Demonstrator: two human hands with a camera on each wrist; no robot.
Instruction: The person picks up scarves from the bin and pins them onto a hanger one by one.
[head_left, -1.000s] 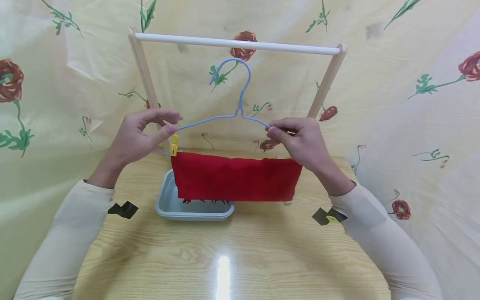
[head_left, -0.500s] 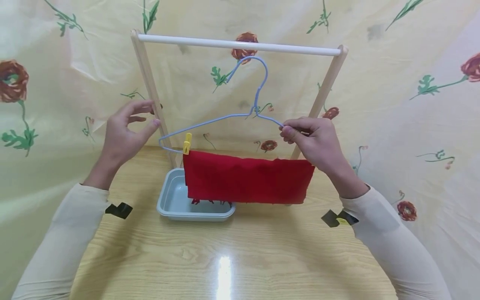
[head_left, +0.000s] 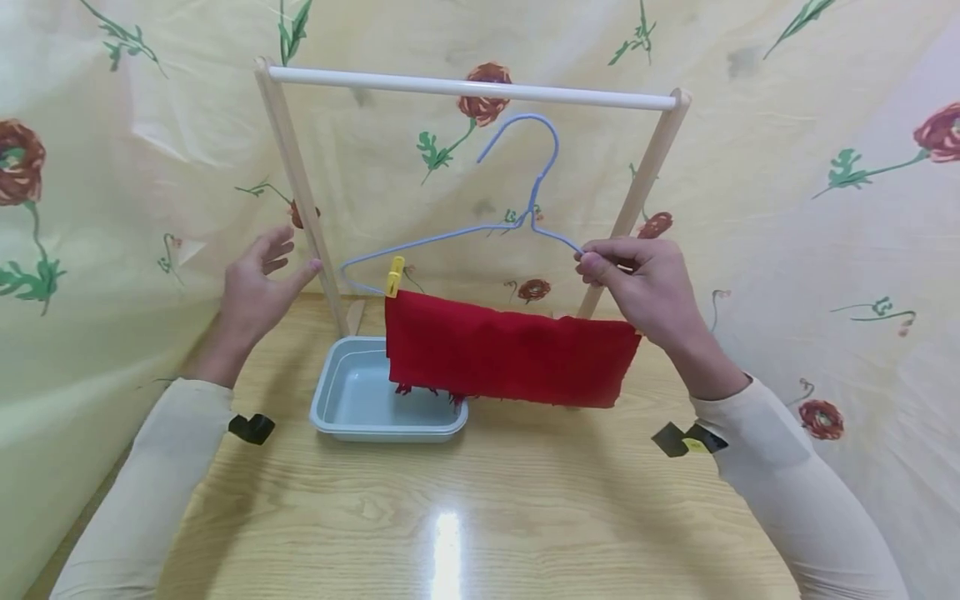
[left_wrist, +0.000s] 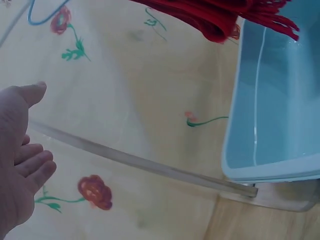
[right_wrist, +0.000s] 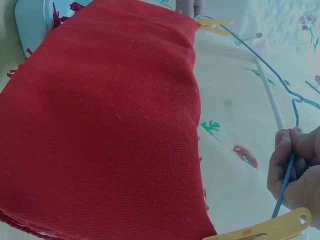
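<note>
A blue wire hanger (head_left: pixel 450 237) is held up by my right hand (head_left: pixel 651 287), which pinches its right shoulder between thumb and fingers. Over the hanger's lower bar hangs a folded red scarf (head_left: pixel 510 350) with fringe along its bottom. One yellow clothespin (head_left: pixel 395 277) clips the scarf's left end; another yellow clothespin (right_wrist: pixel 270 227) shows close up at the other end in the right wrist view. My left hand (head_left: pixel 258 283) stays apart from the hanger, to its left, fingers loosely extended and holding nothing, near the rack's left post.
Behind the hanger stands a rack with a white rail (head_left: pixel 472 87) and wooden posts (head_left: pixel 648 179). A light blue basin (head_left: pixel 341 429) sits on the wooden table (head_left: pixel 360 517), partly beneath the scarf. Flowered sheeting (head_left: pixel 787 250) encloses the back and sides.
My left hand has let go of the hanger's left shoulder and drawn away leftward. The hanger and scarf have shifted right with my right hand, and their left end has tilted up slightly.
</note>
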